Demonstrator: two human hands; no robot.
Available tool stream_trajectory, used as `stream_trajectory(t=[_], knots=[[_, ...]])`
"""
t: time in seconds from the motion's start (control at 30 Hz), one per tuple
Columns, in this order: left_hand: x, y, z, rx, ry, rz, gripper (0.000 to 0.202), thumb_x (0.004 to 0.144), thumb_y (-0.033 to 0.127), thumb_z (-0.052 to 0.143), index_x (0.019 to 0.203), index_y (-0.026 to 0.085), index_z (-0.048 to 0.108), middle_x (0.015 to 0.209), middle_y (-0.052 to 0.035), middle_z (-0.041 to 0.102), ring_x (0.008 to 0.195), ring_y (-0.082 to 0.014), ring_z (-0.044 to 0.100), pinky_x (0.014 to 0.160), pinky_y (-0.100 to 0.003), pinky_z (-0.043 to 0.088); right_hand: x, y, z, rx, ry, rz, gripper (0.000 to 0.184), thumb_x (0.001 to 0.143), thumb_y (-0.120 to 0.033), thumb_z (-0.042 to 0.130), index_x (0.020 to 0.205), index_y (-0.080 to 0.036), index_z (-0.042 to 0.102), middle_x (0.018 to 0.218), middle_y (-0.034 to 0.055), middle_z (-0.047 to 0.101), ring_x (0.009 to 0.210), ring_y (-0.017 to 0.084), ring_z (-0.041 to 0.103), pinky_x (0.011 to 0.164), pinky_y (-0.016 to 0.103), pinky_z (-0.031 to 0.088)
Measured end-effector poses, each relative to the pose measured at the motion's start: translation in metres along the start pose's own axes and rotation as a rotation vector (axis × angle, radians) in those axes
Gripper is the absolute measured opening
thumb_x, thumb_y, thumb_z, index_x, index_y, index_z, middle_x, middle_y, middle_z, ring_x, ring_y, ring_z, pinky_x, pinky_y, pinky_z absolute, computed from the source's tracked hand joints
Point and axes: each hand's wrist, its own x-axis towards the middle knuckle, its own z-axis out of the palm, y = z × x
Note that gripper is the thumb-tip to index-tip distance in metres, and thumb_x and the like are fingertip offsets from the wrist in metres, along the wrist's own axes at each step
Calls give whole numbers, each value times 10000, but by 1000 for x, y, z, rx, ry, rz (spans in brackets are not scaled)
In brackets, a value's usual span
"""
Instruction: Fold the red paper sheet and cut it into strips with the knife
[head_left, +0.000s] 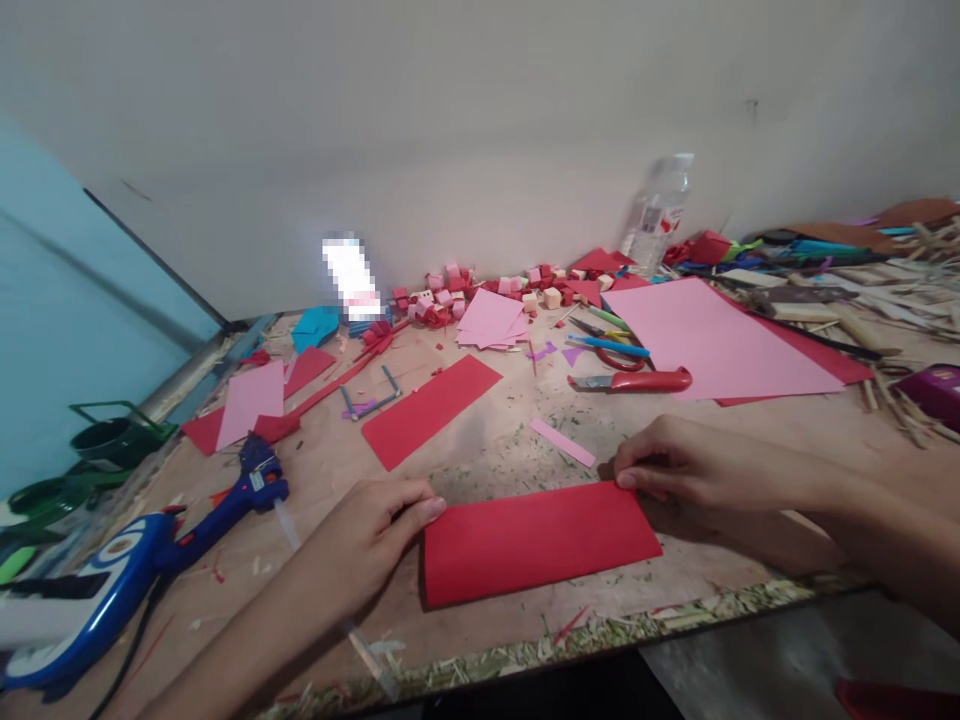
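Nearest the camera, both forearms come in from the bottom corners and meet at a folded red paper (536, 540) lying flat on the worktable (480, 450), close to its littered front edge. At the paper's left end the left hand (367, 545) rests knuckles up, fingers loosely curled and held together, the thumb tip pressed against the paper's upper left corner; it holds nothing else. At the paper's upper right corner the right hand (679, 465) has its fingers closed together, pinching or pressing that corner down; which of the two cannot be told, since the fingertips hide the edge. Just beyond the right hand's fingertips lies a small pink paper strip (562, 442), apart from the red sheet. Farther beyond it sit a red utility knife (637, 381) and red-handled scissors (611, 350), next to a large pink sheet (712, 340) laid over a red one. Beyond the left hand lies a second red paper rectangle (429, 408), well apart from the held one. To the outside of the left hand a blue glue gun (232, 500) lies on the table, its nozzle towards that hand. Along the wall stand small pink and red blocks (450, 290) and a clear plastic bottle (660, 215).
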Motion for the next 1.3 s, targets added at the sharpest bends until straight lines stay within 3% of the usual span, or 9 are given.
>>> stream_trajectory(t=[0.2,0.33,0.47,0.6,0.77,1.0,1.13,1.23,1.3], knots=[[-7,3,-1,80,3,-49,468,1052,496,384,694,221,507,700,3,617,682,-192,586,655,-310,385,2,8,1,-9,20,33,366,1030,-428,526,891,-196,773,905,52,780,773,212,659,691,320,470],[-13,5,-2,231,54,9,475,1106,463,316,814,221,601,857,-27,710,798,-218,660,752,-343,496,2,15,4,-43,133,52,383,1039,-464,500,924,-225,776,919,37,788,802,226,687,695,329,491],[-17,12,8,441,107,117,470,1116,451,318,1230,189,690,1280,-142,724,1153,-327,678,993,-513,546,4,8,11,-116,272,-28,322,1025,-423,528,999,-251,799,910,41,801,749,217,687,667,323,500],[-18,16,29,548,3,351,557,1128,462,346,1574,155,476,1613,-146,526,1412,-333,569,1157,-534,490,12,-7,17,-227,322,-86,272,988,-313,574,1101,-292,820,924,38,820,720,207,697,649,304,492],[-18,6,44,560,-92,390,596,1126,492,378,1627,169,393,1663,-122,437,1483,-313,511,1205,-500,459,23,-2,19,-391,309,-35,324,987,-234,522,1049,-330,825,901,17,819,661,189,694,529,276,387],[-14,5,37,524,-283,341,717,1104,516,438,1687,164,215,1722,-145,216,1578,-318,320,1255,-516,373,32,25,10,-314,453,-193,255,968,-231,548,1004,-243,800,826,42,784,704,202,677,612,297,474],[-15,11,35,562,-255,340,660,1117,471,413,1675,152,263,1718,-154,240,1568,-332,342,1243,-530,384,17,4,13,-242,388,-243,211,1002,-282,575,997,-238,781,959,59,777,820,210,695,701,317,529],[-17,12,40,588,-188,456,622,1087,389,522,1629,130,363,1716,-162,259,1580,-336,320,1247,-526,374,9,-10,24,-259,244,-296,174,1005,-265,604,1067,-244,765,1067,66,751,953,228,692,824,357,550],[-19,11,46,583,-174,533,583,1062,310,578,1594,132,422,1703,-141,325,1576,-305,344,1255,-481,374,9,-11,31,-265,235,-332,187,1006,-216,588,1084,-233,758,1073,77,742,979,235,684,859,370,549]])
